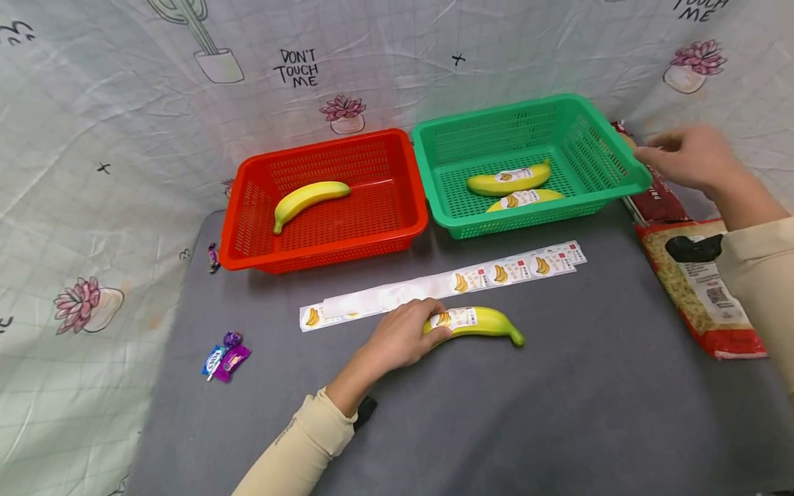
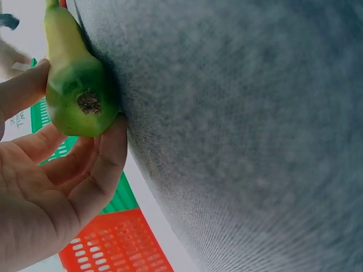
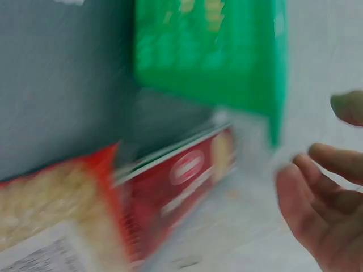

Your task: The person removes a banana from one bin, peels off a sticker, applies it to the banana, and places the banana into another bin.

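- left hand grips the stickered banana on the grey table.
- right hand, fingers loose, holding nothing, hovers beside the green basket.

Your left hand lies low and forward, fingers and thumb curled in a grip, the cream-sleeved forearm running back toward you. Your right hand is raised far out to the right, palm down, fingers loosely spread and holding nothing, its sleeve at the frame edge.
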Demonstrator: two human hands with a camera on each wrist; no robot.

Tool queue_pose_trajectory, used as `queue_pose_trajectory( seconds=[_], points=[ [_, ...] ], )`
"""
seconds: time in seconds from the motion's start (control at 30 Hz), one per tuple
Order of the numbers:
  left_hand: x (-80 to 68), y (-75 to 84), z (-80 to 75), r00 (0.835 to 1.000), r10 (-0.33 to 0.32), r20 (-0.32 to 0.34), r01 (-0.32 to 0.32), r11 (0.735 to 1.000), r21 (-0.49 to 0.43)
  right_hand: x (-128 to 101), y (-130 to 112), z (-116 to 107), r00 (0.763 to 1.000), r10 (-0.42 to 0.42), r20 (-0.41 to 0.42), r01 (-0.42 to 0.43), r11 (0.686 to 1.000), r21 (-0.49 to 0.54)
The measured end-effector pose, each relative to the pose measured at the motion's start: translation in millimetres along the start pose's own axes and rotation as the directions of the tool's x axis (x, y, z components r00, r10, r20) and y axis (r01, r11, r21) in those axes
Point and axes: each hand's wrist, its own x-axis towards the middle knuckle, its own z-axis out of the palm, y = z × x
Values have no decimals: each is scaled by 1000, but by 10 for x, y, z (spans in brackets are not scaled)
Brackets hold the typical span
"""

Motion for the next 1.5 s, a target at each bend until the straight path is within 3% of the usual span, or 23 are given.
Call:
queue_pose_trajectory(
  seconds=[0.07, 0.13, 0.27, 0.37, 0.53, 0.67, 0.77, 0.9, 0.97, 1.03, 1.2, 1.33, 1.43, 1.5],
  points=[
    [3, 0, 2, 1000, 3, 1, -3, 1000, -3, 36, 188, -22, 989, 84, 118, -100, 986, 132],
    [9, 5, 7, 1000, 5, 6, -5, 1000, -3, 51, 313, -4, 971, 131, 201, -187, 939, 290],
    [45, 24, 15, 1000, 20, 12, -20, 1000, -2, 3, 416, 24, 972, 137, 190, -211, 863, 459],
    [69, 35, 18, 1000, 30, 7, -30, 1000, 2, -33, 421, 9, 978, 135, 159, -192, 881, 432],
    [79, 43, 5, 998, 54, -10, -54, 998, 18, -80, 425, 0, 978, 146, 148, -197, 880, 431],
    [56, 93, -92, 995, 89, -42, -88, 996, 23, -112, 407, 6, 976, 157, 153, -206, 892, 402],
    [38, 216, -310, 988, 134, -82, -132, 991, 33, -125, 369, -6, 972, 161, 171, -214, 907, 364],
    [138, 478, -774, 965, 230, -129, -221, 972, 75, -238, 358, -52, 968, 171, 185, -224, 920, 321],
    [286, 630, -1028, 954, 266, -141, -253, 962, 101, -312, 361, -68, 966, 181, 184, -229, 930, 288],
    [509, 782, -1279, 953, 269, -139, -252, 959, 127, -379, 353, -62, 965, 191, 179, -234, 937, 259],
    [1278, 1118, -1771, 982, 182, -43, -169, 963, 211, -501, 284, 30, 970, 188, 154, -216, 957, 191],
    [1850, 1212, -1879, 991, 113, 69, -128, 949, 289, -590, 168, 168, 970, 181, 160, -209, 961, 179],
    [2097, 1158, -1825, 989, 42, 144, -85, 948, 307, -660, 27, 316, 970, 175, 168, -206, 959, 194],
    [2164, 1052, -1776, 983, -34, 183, -22, 956, 293, -667, -111, 407, 972, 159, 172, -192, 962, 193]
  ],
)
